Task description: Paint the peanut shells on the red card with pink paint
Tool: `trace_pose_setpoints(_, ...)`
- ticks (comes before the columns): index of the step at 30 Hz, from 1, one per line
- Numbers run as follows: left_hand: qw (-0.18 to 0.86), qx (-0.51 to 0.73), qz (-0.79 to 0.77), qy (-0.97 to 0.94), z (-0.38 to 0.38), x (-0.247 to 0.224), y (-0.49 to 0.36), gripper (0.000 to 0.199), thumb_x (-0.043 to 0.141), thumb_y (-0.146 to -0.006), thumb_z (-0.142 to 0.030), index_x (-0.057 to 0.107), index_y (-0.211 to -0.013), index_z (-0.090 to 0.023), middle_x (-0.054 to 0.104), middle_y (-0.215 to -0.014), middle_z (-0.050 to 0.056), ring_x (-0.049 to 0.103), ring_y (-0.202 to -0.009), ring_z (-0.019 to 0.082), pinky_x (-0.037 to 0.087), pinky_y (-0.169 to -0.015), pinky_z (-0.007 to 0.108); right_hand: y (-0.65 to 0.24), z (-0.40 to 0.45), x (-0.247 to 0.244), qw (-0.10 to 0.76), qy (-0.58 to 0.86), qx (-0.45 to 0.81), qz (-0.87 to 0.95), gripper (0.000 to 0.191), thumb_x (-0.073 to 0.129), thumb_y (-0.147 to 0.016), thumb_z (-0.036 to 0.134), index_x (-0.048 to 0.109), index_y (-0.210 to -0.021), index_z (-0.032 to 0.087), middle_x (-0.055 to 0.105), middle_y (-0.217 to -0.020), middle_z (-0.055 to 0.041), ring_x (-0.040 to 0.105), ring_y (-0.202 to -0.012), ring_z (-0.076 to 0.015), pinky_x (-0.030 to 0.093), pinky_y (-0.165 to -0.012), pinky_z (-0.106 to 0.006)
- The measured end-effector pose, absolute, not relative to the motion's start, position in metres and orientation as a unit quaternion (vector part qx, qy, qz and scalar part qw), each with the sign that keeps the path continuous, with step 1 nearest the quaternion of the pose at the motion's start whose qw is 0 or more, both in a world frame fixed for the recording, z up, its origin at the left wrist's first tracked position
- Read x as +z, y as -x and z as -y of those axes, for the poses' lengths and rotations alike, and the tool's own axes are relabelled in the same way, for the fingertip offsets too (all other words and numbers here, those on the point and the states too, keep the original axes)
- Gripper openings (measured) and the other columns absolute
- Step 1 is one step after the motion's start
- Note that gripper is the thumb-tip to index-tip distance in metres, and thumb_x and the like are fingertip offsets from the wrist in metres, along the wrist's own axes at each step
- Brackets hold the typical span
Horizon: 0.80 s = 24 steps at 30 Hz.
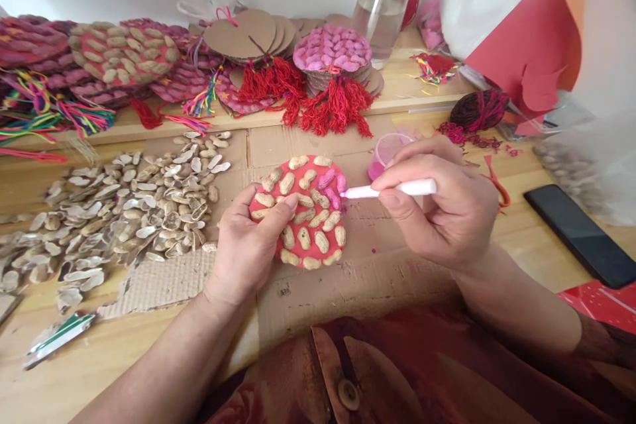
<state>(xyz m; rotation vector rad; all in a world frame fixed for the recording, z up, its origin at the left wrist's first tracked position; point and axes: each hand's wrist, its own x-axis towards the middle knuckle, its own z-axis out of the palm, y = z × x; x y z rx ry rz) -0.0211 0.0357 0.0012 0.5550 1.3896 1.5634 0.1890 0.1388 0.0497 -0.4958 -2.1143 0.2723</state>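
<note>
My left hand (248,238) grips a round red disc (325,222) by its left side, thumb on top. Peanut shells are stuck over the disc's face, most of them plain tan. At its upper right edge several shells (332,187) are painted pink-purple. Between the thumb and fingers of my right hand (437,202) is a white paintbrush (405,188), its pink tip touching or nearly touching a painted shell. Just behind that hand stands a small clear cup of pink paint (380,156), partly covered by the fingers.
Loose peanut shells (169,212) lie heaped at left on cardboard (293,301), near a glue tube (59,339). Along the back shelf are tasselled shell discs (332,50), cardboard rounds (241,33) and a water bottle (380,10). A phone (583,232) and yarn ball (479,109) lie right.
</note>
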Motion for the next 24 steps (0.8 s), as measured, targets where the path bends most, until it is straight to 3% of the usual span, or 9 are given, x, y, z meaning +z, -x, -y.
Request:
trace_pose_setpoints(4, 0.476, 0.653, -0.556, -0.196, -0.037, 0.005, 0.019, 0.036, 0.095, -0.074, -0.035, 0.073, -0.097, -0.019, 0.081, -0.086, 0.001, 0.076, -0.069, 0.019, 0.065, -0.069, 0.031, -0.189, -0.139, 0.049, 0.454, 0.183, 0.149, 0.859, 0.004, 0.072, -0.095, 0.023, 0.073, -0.095, 0.027, 0.074, -0.079, 0.0000, 0.068, -0.083, -0.0208, 0.058, -0.082, -0.042)
trace_pose_setpoints(17, 0.505, 0.654, -0.539, -0.163, -0.041, 0.012, 0.017, 0.044, 0.096, -0.069, -0.034, 0.071, -0.103, -0.019, 0.084, -0.096, 0.007, 0.082, -0.080, 0.028, 0.069, -0.077, 0.042, -0.190, -0.139, 0.051, 0.464, 0.179, 0.194, 0.846, 0.007, 0.067, -0.097, 0.021, 0.072, -0.097, 0.026, 0.072, -0.084, -0.0023, 0.068, -0.083, -0.0205, 0.057, -0.079, -0.041)
trace_pose_setpoints(24, 0.492, 0.656, -0.545, -0.174, -0.041, 0.011, 0.017, 0.040, 0.094, -0.072, -0.032, 0.071, -0.102, -0.021, 0.084, -0.095, 0.005, 0.082, -0.078, 0.027, 0.069, -0.076, 0.042, -0.192, -0.140, 0.052, 0.421, 0.189, 0.107, 0.881, 0.007, 0.067, -0.097, 0.029, 0.070, -0.091, 0.027, 0.075, -0.082, 0.0008, 0.070, -0.088, -0.0213, 0.055, -0.086, -0.043)
